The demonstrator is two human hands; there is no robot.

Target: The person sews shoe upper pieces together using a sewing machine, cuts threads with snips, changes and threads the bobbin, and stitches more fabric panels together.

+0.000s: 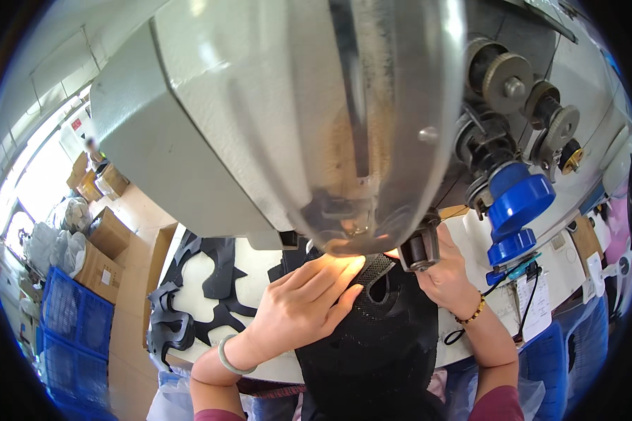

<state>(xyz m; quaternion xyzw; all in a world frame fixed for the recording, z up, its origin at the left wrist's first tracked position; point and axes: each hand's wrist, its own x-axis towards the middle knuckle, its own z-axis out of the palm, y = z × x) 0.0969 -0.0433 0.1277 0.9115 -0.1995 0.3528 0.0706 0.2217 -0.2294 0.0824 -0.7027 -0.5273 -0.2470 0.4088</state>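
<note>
A sewing machine (pixel 203 147) with a clear curved guard (pixel 372 126) fills the upper middle, and a lamp glow falls beneath it. Under the guard lies a black, partly meshed fabric piece (pixel 372 337) shaped like a shoe upper, its lower part hanging over the table's near edge. My left hand (pixel 302 302), with a pale bangle at the wrist, rests on the piece's left side, fingers stretched toward the needle area and thumb apart. On the other side my right hand (pixel 444 270) touches the piece's right edge; metal machine parts hide most of its fingers. The guard obscures the needle.
Cut black pieces (pixel 225 270) lie loose and stacked on the white table (pixel 263 263), left of my left hand. Thread tension knobs and a blue round part (pixel 523 200) jut out at right. Blue crates (pixel 74 316) and cardboard boxes (pixel 98 270) stand on the left floor.
</note>
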